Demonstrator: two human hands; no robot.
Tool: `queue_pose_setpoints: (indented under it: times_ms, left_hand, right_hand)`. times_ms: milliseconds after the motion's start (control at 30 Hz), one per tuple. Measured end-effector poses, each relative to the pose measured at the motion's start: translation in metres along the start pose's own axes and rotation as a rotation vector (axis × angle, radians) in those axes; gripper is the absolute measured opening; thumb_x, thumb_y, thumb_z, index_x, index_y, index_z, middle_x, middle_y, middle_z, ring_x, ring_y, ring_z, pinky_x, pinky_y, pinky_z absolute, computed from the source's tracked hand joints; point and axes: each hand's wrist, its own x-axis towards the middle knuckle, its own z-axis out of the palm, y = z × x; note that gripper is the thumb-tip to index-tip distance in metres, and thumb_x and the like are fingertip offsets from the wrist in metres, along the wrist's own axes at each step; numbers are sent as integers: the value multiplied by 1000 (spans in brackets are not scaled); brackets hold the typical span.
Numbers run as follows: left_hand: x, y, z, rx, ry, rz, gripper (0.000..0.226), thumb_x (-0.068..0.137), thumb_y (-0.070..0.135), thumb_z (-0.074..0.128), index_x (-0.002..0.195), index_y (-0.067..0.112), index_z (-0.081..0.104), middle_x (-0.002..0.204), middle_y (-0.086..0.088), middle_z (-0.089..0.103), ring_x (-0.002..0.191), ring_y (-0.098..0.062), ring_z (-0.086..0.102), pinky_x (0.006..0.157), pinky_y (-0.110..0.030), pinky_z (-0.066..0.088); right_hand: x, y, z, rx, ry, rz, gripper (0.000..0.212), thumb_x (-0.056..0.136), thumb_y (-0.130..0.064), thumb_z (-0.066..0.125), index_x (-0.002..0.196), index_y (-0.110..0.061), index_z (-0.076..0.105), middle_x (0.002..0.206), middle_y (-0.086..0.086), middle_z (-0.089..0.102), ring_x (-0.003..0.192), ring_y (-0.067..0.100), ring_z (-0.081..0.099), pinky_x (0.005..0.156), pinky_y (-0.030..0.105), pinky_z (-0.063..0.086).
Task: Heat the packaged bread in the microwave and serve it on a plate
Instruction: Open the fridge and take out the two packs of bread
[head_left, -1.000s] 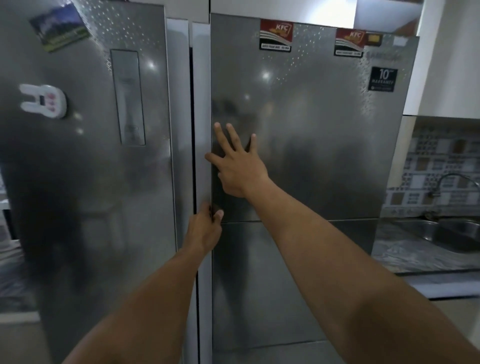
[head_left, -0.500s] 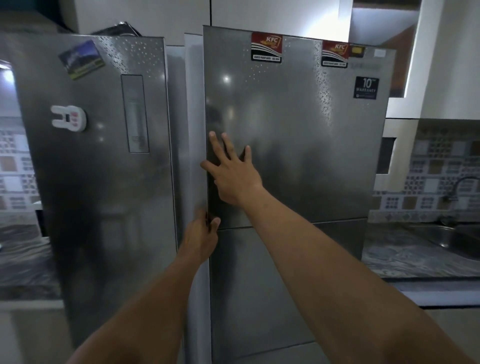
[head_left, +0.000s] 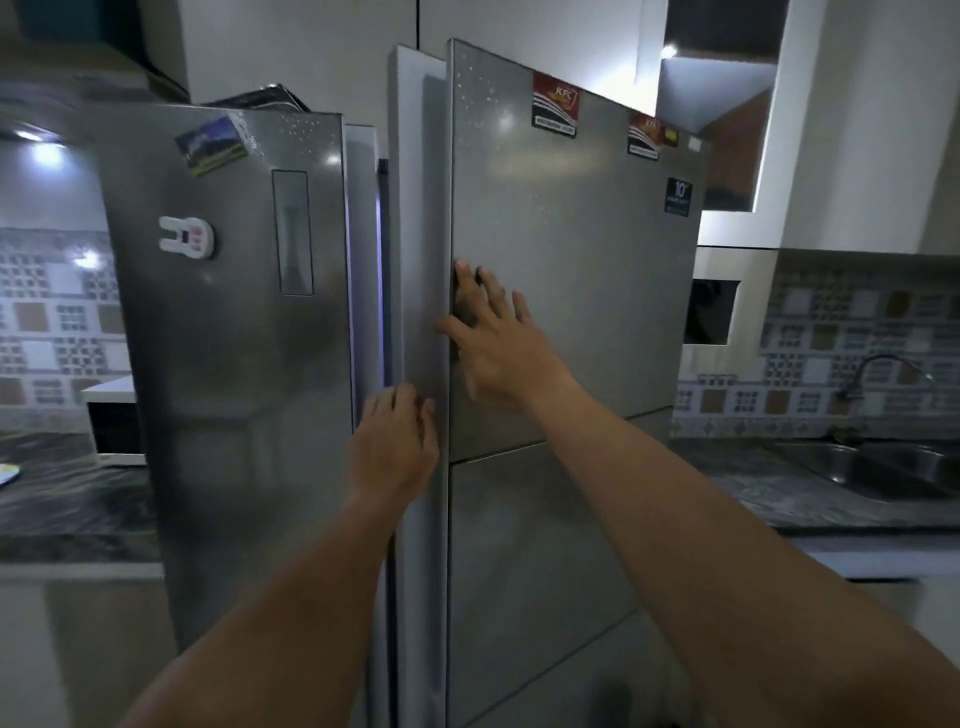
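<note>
Grey steel, patterned tiles
Fridge doors (head_left: 561, 322) speckled silver-grey; stickers (head_left: 555, 106) red; wall tiles (head_left: 852, 332) grey-brown chequered; counter (head_left: 67, 499) dark marbled.

We see a dim kitchen. A steel side-by-side fridge (head_left: 234, 364) fills the centre, with white cabinets (head_left: 862, 130) above and to the right. Patterned tile backsplash (head_left: 852, 332) on both sides, above a dark marbled countertop (head_left: 753, 483). On the right, a steel sink (head_left: 893, 467) with a curved faucet (head_left: 883, 369). Spot lamps (head_left: 47, 153) glare upper left.
</note>
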Motion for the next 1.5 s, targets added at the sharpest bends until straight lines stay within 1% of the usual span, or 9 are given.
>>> queue_pose_setpoints:
  times_ms: [200, 333, 433, 600, 767, 933, 1067, 1300, 1500]
  left_hand:
    - [-22, 27, -15, -289, 64, -93, 35, 92, 15, 61, 125, 14, 49, 116, -9, 51, 98, -27, 56, 76, -36, 45]
    - [-39, 41, -32, -427, -5, -37, 29, 100, 23, 49, 129, 21, 49, 121, 0, 53, 102, -24, 59, 86, -44, 53]
    - [-47, 55, -48, -519, -69, -20, 30, 104, 21, 43, 132, 17, 52, 119, -4, 60, 99, -21, 58, 87, -37, 49]
    - [-53, 67, -55, -447, -108, 87, 32, 101, 12, 48, 132, 12, 54, 120, -11, 61, 105, -28, 60, 86, -49, 55]
    - [-48, 66, -47, -170, -167, 167, 42, 102, 21, 49, 144, 13, 48, 145, -16, 49, 134, -35, 44, 105, -51, 42]
    - [-47, 73, -34, -148, -274, 278, 47, 106, 28, 39, 150, 13, 42, 154, -19, 41, 145, -37, 33, 118, -53, 26]
    - [-51, 90, -26, -263, -259, 371, 47, 104, 30, 37, 147, 13, 48, 150, -18, 46, 143, -37, 37, 117, -52, 28]
    - [-63, 124, -22, -529, -200, 323, 38, 100, 30, 44, 129, 9, 55, 130, -13, 56, 127, -33, 47, 107, -49, 42]
    - [-77, 159, -11, -555, -261, 397, 35, 101, 34, 43, 126, 13, 56, 130, -7, 54, 124, -25, 47, 100, -39, 46]
  right_hand:
    - [-44, -16, -35, 84, 82, 183, 39, 94, -23, 45, 132, -22, 48, 166, 13, -9, 153, 34, 1, 119, 62, 12]
    - [-74, -24, -57, 56, 119, 282, 27, 100, -28, 39, 122, -18, 51, 166, 14, -3, 152, 31, 10, 118, 62, 16]
    - [-91, -29, -78, 38, 128, 381, 29, 102, -29, 37, 124, -14, 49, 165, 17, 4, 152, 32, 12, 119, 60, 17]
    - [-113, -38, -109, 16, 75, 465, 59, 104, -28, 33, 158, -14, 13, 166, 14, -3, 153, 30, -1, 122, 54, 5]
    - [-138, -45, -111, 59, 30, 597, 76, 105, -31, 35, 155, -9, -18, 165, 11, -17, 152, 24, -14, 122, 55, 1]
    - [-168, -41, -118, 34, 29, 633, 80, 105, -38, 33, 153, -17, -27, 160, 14, -29, 150, 30, -19, 120, 57, -4]
    - [-188, -28, -124, -71, 45, 663, 80, 100, -40, 30, 155, -13, -21, 159, 18, -31, 149, 33, -23, 119, 59, -7]
    - [-219, -12, -127, -180, 69, 772, 85, 95, -10, 41, 154, -8, -20, 161, 13, -28, 149, 30, -23, 119, 54, -11]
    - [-252, 18, -132, -152, -16, 828, 75, 104, -30, 35, 155, -8, -16, 159, 14, -31, 148, 33, -26, 121, 57, -6]
